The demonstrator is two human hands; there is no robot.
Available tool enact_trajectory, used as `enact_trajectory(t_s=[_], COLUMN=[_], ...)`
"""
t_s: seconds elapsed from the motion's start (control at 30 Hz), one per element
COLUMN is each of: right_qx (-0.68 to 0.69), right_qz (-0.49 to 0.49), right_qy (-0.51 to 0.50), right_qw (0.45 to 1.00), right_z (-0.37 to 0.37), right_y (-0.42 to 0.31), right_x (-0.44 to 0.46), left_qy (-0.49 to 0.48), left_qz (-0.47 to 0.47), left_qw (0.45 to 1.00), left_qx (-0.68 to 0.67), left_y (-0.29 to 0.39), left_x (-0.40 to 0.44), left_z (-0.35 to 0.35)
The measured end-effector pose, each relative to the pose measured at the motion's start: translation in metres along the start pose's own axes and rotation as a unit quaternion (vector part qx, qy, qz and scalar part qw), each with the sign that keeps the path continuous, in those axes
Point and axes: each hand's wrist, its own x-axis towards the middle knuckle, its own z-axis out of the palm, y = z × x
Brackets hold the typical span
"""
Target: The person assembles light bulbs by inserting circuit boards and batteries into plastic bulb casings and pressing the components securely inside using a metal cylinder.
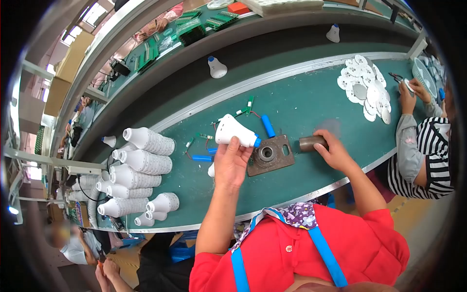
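My left hand (231,164) is closed around a white bulb housing (234,130) with a blue end, tilted so that the blue end points right. In my right hand (333,150) is a dark metal cylinder (309,143), gripped from its right side and lying roughly level above the bench. Between the hands sits a brown metal plate (287,158) with a round ring fixture (266,154) on it. Behind the plate lies a blue cylinder (268,126) wired to a small green circuit board (250,104). Another blue cylinder (202,158) lies left of my left hand.
Stacked white housings (141,163) fill the left of the green bench (301,107). White discs (368,90) are piled at the right, near a co-worker's hands (407,97). Along the far channel stand white bulb housings (217,68) with blue ends. Green circuit boards (190,32) lie on the shelf beyond.
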Motion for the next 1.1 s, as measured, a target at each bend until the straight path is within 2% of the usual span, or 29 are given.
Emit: enact_trajectory(t_s=[0.03, 0.13, 0.2, 0.23, 0.3, 0.37, 0.4, 0.43, 0.5, 0.57, 0.63, 0.7, 0.8, 0.9, 0.97, 1.0, 1.07, 1.1], right_qx=[-0.028, -0.226, -0.203, -0.189, -0.056, 0.063, 0.099, 0.12, 0.048, -0.194, -0.29, -0.347, -0.386, -0.396, -0.414, -0.405, -0.442, -0.459], right_qz=[-0.001, -0.112, -0.132, -0.143, -0.131, -0.099, -0.031, 0.021, 0.017, -0.046, 0.087, 0.059, 0.068, 0.096, 0.101, 0.143, 0.087, 0.059], right_qy=[-0.003, 0.023, 0.071, 0.095, 0.072, 0.086, 0.101, 0.1, 0.187, 0.281, 0.262, 0.301, 0.324, 0.323, 0.327, 0.308, 0.335, 0.348], right_qw=[1.0, 0.967, 0.968, 0.967, 0.987, 0.989, 0.989, 0.987, 0.981, 0.939, 0.917, 0.886, 0.861, 0.854, 0.843, 0.849, 0.828, 0.816], right_z=[-0.003, -0.012, -0.012, -0.01, -0.006, 0.003, 0.009, -0.007, -0.024, -0.047, -0.073, -0.089, -0.102, -0.107, -0.108, -0.108, -0.107, -0.105], right_y=[-0.001, -0.016, -0.034, -0.044, -0.059, -0.059, -0.029, -0.032, 0.014, 0.067, 0.084, 0.1, 0.113, 0.122, 0.126, 0.119, 0.115, 0.106], right_x=[-0.003, -0.004, -0.001, 0.002, 0.008, 0.017, 0.021, 0.028, 0.04, 0.049, 0.052, 0.054, 0.058, 0.056, 0.053, 0.051, 0.049, 0.049], left_qy=[-0.001, 0.009, 0.03, 0.01, -0.035, -0.192, -0.21, -0.23, -0.241, -0.159, -0.046, 0.042, 0.107, 0.056, 0.054, 0.047, 0.043, 0.037], left_qz=[-0.009, -0.026, -0.019, -0.018, -0.049, -0.085, -0.092, -0.102, -0.02, 0.149, 0.297, 0.369, 0.3, 0.218, 0.214, 0.208, 0.212, 0.222], left_qw=[1.0, 0.999, 0.996, 0.994, 0.983, 0.96, 0.951, 0.922, 0.884, 0.814, 0.693, 0.553, 0.564, 0.644, 0.616, 0.599, 0.562, 0.564], left_qx=[0.0, 0.021, 0.077, 0.109, 0.172, 0.183, 0.206, 0.295, 0.4, 0.538, 0.655, 0.745, 0.762, 0.731, 0.756, 0.771, 0.798, 0.794], left_y=[-0.002, -0.012, -0.019, -0.026, -0.045, -0.053, -0.057, -0.052, -0.042, -0.025, -0.006, 0.008, 0.018, 0.024, 0.023, 0.022, 0.019, 0.019], left_x=[-0.001, -0.002, -0.005, -0.005, -0.008, -0.015, -0.022, -0.025, -0.025, -0.027, -0.029, -0.029, -0.038, -0.043, -0.045, -0.045, -0.044, -0.046], left_z=[0.0, 0.006, 0.022, 0.031, 0.049, 0.073, 0.078, 0.079, 0.066, 0.042, 0.006, -0.035, -0.072, -0.083, -0.083, -0.086, -0.098, -0.099])
